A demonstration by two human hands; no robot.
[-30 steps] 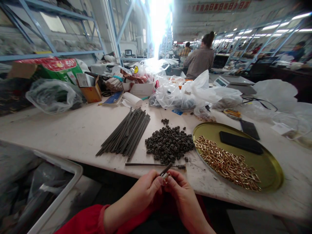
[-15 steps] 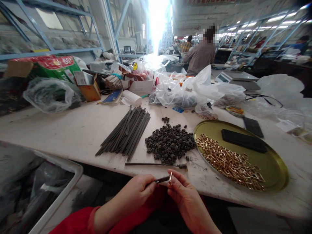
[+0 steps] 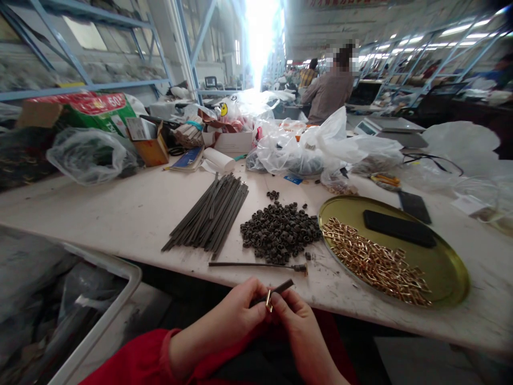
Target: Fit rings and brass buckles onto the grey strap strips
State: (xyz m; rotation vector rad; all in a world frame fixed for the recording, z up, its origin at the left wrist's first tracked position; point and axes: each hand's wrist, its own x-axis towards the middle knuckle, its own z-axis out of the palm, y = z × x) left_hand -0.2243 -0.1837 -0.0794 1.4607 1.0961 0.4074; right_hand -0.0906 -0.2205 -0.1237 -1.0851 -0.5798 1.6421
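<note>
Low in front of the table edge, my left hand (image 3: 236,310) pinches a narrow dark strap (image 3: 284,286). A small gold buckle (image 3: 268,301) sits around the strap between my two hands. My right hand (image 3: 296,318) has its thumb and fingers closed on the strap beside the buckle, and the strap's end sticks out up and to the right. Just beyond my hands lies another strap with a buckle on one end (image 3: 256,264). Behind it are a bundle of dark straps (image 3: 210,214) and a heap of small dark loops (image 3: 280,230).
To the right, a round gold tray (image 3: 452,267) holds many gold buckles (image 3: 372,262) and a black rectangular object (image 3: 398,228). Plastic bags (image 3: 304,149) and boxes line the back of the table (image 3: 120,214). A white bin (image 3: 134,275) stands lower left. A person (image 3: 331,93) is farther off.
My hands have come together. The buckle has shifted left toward my left hand, and the strap's end now shows beyond it, on the right-hand side.
</note>
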